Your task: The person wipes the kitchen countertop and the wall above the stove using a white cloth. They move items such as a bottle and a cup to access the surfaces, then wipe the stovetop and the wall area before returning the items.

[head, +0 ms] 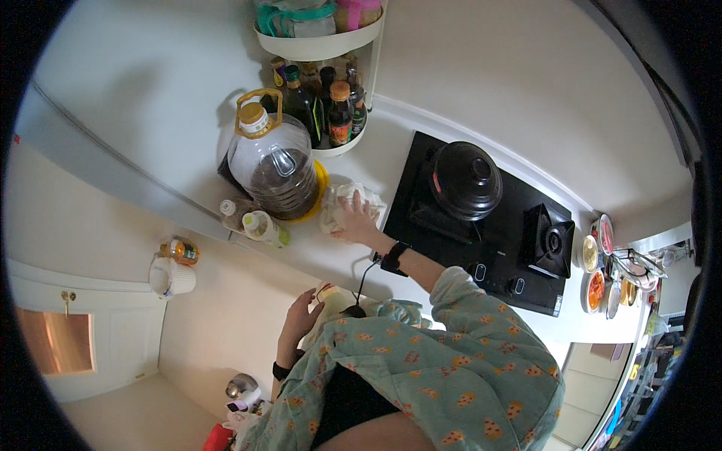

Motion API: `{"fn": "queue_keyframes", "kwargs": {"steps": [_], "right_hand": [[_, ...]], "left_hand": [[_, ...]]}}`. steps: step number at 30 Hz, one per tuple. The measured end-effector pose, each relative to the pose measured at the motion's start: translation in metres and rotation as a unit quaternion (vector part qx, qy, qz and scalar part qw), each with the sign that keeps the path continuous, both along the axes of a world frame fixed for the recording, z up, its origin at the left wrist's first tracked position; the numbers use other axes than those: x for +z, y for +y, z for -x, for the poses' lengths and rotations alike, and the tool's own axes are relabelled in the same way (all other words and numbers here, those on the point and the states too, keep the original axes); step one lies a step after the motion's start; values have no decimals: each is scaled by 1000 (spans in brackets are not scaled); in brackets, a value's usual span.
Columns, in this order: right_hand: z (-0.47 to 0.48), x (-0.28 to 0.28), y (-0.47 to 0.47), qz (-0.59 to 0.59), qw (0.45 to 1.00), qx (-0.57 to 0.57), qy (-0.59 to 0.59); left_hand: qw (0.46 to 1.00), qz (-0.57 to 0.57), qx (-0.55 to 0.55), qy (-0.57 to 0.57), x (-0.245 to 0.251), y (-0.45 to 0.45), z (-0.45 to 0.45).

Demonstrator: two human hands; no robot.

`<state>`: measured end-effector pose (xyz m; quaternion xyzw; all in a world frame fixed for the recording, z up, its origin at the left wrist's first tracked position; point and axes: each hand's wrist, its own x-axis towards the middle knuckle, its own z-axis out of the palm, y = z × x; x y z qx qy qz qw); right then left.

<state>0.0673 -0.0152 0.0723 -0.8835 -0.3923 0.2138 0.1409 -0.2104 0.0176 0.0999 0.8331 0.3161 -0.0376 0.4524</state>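
My right hand (pixel 356 219) lies over a crumpled white cloth (pixel 334 208) and holds it against the white countertop (pixel 316 242). Its fingers are spread across the folds, and a black band circles the wrist. Just beyond the cloth stands a large clear plastic oil jug (pixel 276 175) with a yellow cap and handle, on a yellow round base (pixel 322 176). Off the counter's front edge, close to my body, is my left hand (pixel 300 315). Its fingers are loosely bent and apart, with nothing seen in them.
A black gas hob (pixel 440 253) carries a lidded black pot (pixel 468 180). Two small bottles (pixel 265 228) stand by the counter edge. A white tiered rack (pixel 321 48) holds several sauce bottles (pixel 340 115). Food dishes (pixel 595 290) sit right of the hob.
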Motion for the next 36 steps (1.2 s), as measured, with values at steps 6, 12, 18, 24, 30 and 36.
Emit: {"fn": "queue_keyframes", "kwargs": {"steps": [6,12,18,24,30,36], "right_hand": [[1,-20,12,34,997,27,-68],[-5,-18,11,28,999,11,14],[-129,-29,47,-254,892,-176,329],[-175,-31,72,-358,884,-108,280],[-156,-28,111,-415,686,-279,529],[-150,-24,119,-406,645,-275,586]], "left_hand": [[998,42,-39,-9,7,-3,-11],[997,30,-76,-1,12,-4,-21],[997,14,-75,-17,13,-1,-17],[999,13,-40,-3,9,1,-7],[1000,0,2,1,7,6,4],[1000,-8,20,5,5,4,8]]}}
